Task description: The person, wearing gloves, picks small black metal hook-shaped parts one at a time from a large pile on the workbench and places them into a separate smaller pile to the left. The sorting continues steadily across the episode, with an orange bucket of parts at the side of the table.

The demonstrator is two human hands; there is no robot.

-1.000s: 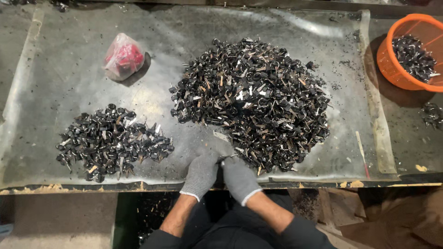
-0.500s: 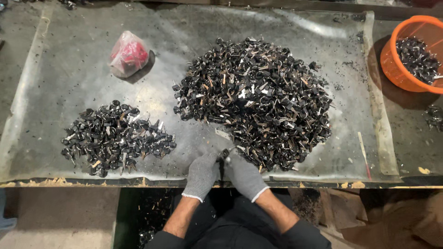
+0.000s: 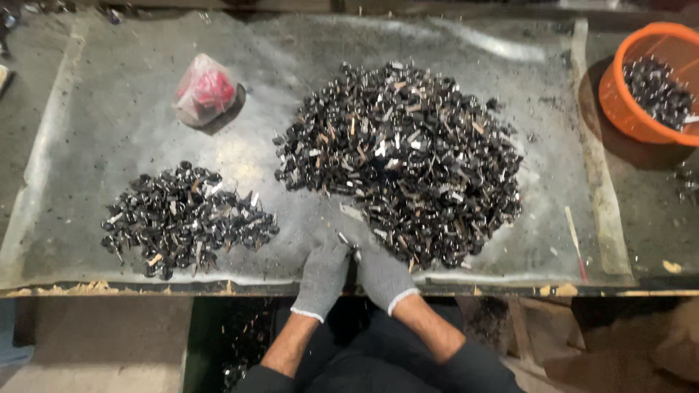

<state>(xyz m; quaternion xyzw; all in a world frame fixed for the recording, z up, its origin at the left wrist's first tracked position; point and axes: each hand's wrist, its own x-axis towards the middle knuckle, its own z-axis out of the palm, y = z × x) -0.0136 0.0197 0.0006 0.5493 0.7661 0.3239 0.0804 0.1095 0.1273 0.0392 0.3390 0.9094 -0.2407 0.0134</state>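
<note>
Both gloved hands meet at the near edge of the desk (image 3: 87,94), just below the big pile of small black and silver metal parts (image 3: 400,160). The left hand (image 3: 322,275) and the right hand (image 3: 384,276) touch each other, each grip pinched on one small metal piece (image 3: 348,244) held between them. That piece is tiny; its long axis seems to run diagonally, up-left to down-right, though which end leads is too small to tell. Open desk surface lies between the big pile and a smaller pile (image 3: 186,218) to the left, and around a red-filled plastic bag (image 3: 205,91) farther back. At the far right an orange tub (image 3: 648,80) holding more parts sits off the sheet's right edge.
</note>
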